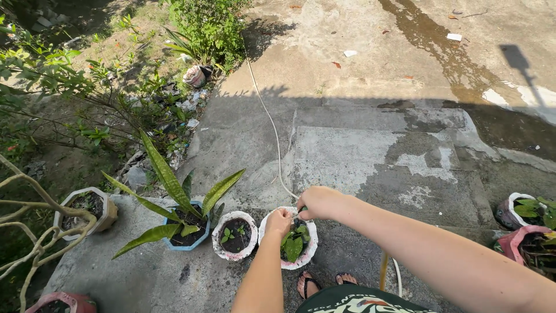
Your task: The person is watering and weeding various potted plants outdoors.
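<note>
My left hand (278,222) rests closed on the near-left rim of a small white pot (311,246) holding a green-leaved plant (293,243). My right hand (320,202) is closed around the end of a pale hose (272,124), right above the same pot's far rim. The hose runs away from my hand over the concrete toward the bushes at the back. What sits under my left fingers is hidden.
Left of this pot stand another white pot (235,235) with seedlings, a blue pot (186,226) with long striped leaves, and a white pot (87,208). Pink and white pots (524,229) sit at the right. A wet patch (440,52) marks the concrete. My sandalled feet (324,283) are below.
</note>
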